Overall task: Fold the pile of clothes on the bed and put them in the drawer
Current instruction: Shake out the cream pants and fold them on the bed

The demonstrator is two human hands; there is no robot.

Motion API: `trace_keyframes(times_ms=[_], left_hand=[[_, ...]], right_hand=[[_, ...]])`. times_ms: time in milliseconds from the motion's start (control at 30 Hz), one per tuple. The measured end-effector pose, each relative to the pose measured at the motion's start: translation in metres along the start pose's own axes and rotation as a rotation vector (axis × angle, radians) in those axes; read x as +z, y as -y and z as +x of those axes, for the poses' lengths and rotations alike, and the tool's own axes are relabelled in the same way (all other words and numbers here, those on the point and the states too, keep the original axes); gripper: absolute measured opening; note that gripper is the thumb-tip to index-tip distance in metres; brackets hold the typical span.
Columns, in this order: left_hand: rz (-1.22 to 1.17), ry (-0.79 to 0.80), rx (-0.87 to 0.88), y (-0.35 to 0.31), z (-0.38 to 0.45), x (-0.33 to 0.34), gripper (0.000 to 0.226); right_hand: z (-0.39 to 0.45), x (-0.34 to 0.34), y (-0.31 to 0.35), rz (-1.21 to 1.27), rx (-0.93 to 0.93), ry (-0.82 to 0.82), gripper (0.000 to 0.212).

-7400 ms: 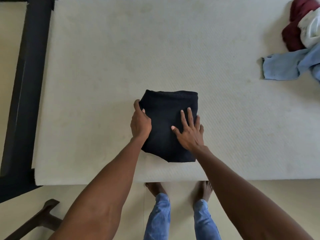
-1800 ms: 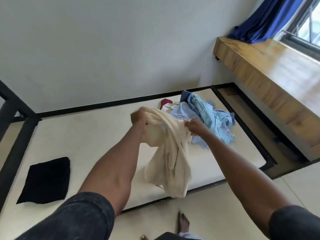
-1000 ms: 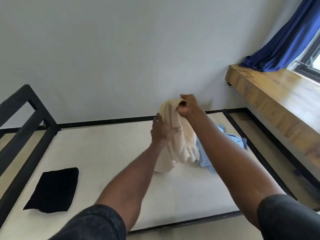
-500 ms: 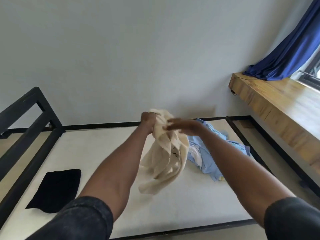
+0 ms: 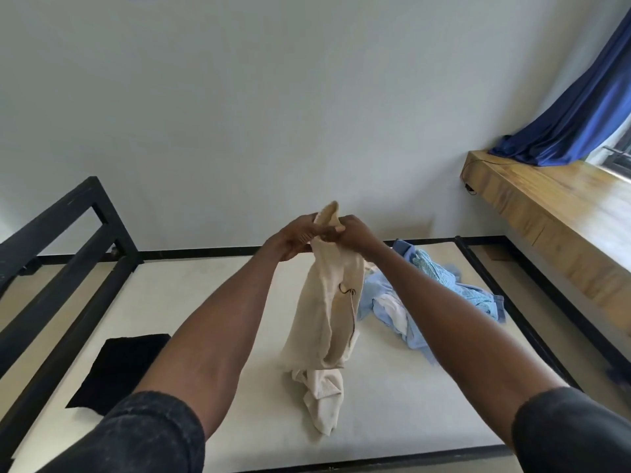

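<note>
Nearest the camera, two dark sleeves fill the lower corners of the frame, and bare forearms reach from them toward the centre. The bed (image 5: 392, 397), a pale mattress in a black frame, spreads across the lower half. At lower left a folded black garment (image 5: 119, 370) lies flat on it. In the middle of the frame a cream garment (image 5: 324, 319) hangs in a long bunch, its lower end crumpled on the mattress. Its top is gripped by both hands held close together: the left hand (image 5: 297, 235) has its fingers curled round the fabric from the left, and the right hand (image 5: 355, 233) pinches it from the right. Just right of it, farther back, the pile of clothes (image 5: 426, 295), light blue and white, lies loose on the mattress. At the right edge a wooden ledge (image 5: 563, 206) runs under a blue curtain (image 5: 580, 114).
</note>
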State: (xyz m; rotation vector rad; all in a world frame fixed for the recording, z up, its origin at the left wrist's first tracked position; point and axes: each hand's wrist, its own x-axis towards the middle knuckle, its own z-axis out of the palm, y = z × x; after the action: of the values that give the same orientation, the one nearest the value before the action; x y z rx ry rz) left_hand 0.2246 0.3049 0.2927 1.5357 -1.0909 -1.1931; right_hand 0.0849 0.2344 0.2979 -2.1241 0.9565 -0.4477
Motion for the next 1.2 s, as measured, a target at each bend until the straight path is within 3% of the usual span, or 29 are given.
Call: trace_keyframes(times_ms=[100,200,300,367,467,567,633,767,867,900,967,1100,1133,1167,1200], left_hand=[[0.124,0.061,0.063,-0.014,-0.003,-0.022,0.071],[0.513,0.117,0.001,-0.031,-0.003,-0.024,0.052],[0.878,-0.022,-0.011,-0.046,0.004,-0.014,0.041],[0.957,-0.158,-0.010,-0.050,0.006,-0.015,0.032],[0.824,-0.401,0.072,-0.052,0.002,-0.024,0.025],[0.654,-0.504,0.187,-0.055,-0.007,-0.032,0.013],[0.438,-0.559,0.224,-0.055,-0.014,-0.035,0.016],[0.170,-0.817,0.205,-0.053,-0.028,-0.055,0.012],[0.416,-1.055,0.136,-0.049,-0.044,-0.075,0.011],[0.574,-1.054,0.073,-0.044,-0.049,-0.082,0.009],[0.867,-0.964,-0.100,-0.028,-0.054,-0.093,0.028],[1.116,-0.637,-0.341,-0.001,-0.073,-0.111,0.034],[1.131,-0.599,-0.361,0.004,-0.077,-0.116,0.032],[1.136,-0.603,-0.352,0.009,-0.079,-0.118,0.031],[1.151,-0.648,-0.337,0.015,-0.080,-0.119,0.031]], right_hand=[[0.009,-0.011,0.013,-0.230,-0.055,0.181,0.032],[0.011,-0.013,0.024,-0.292,-0.065,0.297,0.031],[0.014,-0.010,0.022,-0.180,-0.052,0.305,0.019],[0.013,-0.011,0.008,-0.023,-0.005,0.293,0.026],[0.005,-0.013,-0.033,0.113,0.095,0.206,0.063],[0.001,0.010,-0.085,-0.278,0.226,0.262,0.035],[-0.006,0.037,-0.108,-0.346,0.349,0.213,0.024],[-0.021,0.074,-0.123,0.044,0.630,-0.291,0.037],[-0.020,0.072,-0.119,0.272,0.717,-0.364,0.047],[-0.014,0.066,-0.116,0.286,0.679,-0.322,0.048],[-0.004,0.045,-0.095,0.416,0.586,-0.198,0.040],[0.022,0.005,-0.057,0.689,0.562,-0.538,0.005],[0.024,-0.002,-0.048,0.725,0.553,-0.581,0.006],[0.031,-0.007,-0.050,0.629,0.522,-0.560,0.007],[0.029,-0.013,-0.049,0.375,0.441,-0.510,0.006]])
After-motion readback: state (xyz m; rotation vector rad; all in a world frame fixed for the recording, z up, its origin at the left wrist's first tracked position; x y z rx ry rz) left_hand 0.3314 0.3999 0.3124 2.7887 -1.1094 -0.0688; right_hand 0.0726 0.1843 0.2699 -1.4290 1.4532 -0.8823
